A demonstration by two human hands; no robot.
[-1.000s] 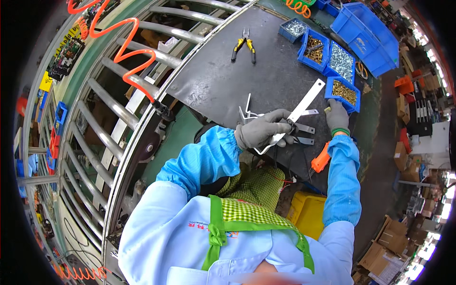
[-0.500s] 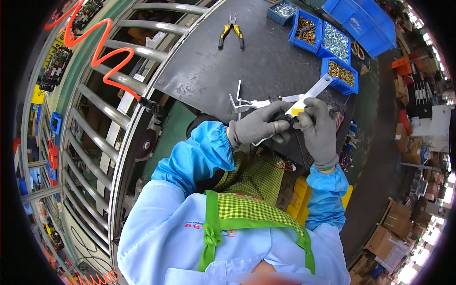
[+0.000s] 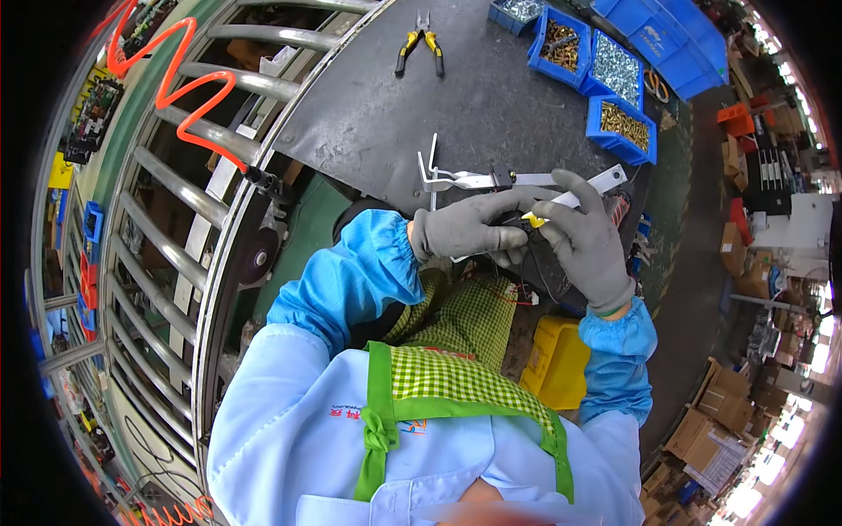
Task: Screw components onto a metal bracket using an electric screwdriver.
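Both my hands wear grey gloves and meet over the near right part of the dark worktop. My left hand [image 3: 469,226] is closed, thumb against fingers, on a white metal bracket [image 3: 469,181] with bent prongs at its left end and a flat strip reaching right. A black piece [image 3: 503,175] sits on the bracket. My right hand [image 3: 583,241] pinches a small yellow tag [image 3: 534,220] beside the left fingertips. The strip's holed right end [image 3: 610,179] shows beyond the right fingers. A thin dark cable [image 3: 541,273] hangs below; its upper end is hidden by the gloves.
Yellow-handled pliers [image 3: 420,46] lie at the far side of the worktop [image 3: 368,114]. Blue bins of screws [image 3: 623,124] line the back right, near a large blue crate [image 3: 671,44]. A metal roller rack [image 3: 180,193] with an orange coiled hose [image 3: 206,110] stands left. A yellow bin [image 3: 555,359] is below.
The strip has turned flatter, its right end swinging down. My right hand has opened its fingers somewhat and shifted right and down, and the yellow tag now sits lower and tilted.
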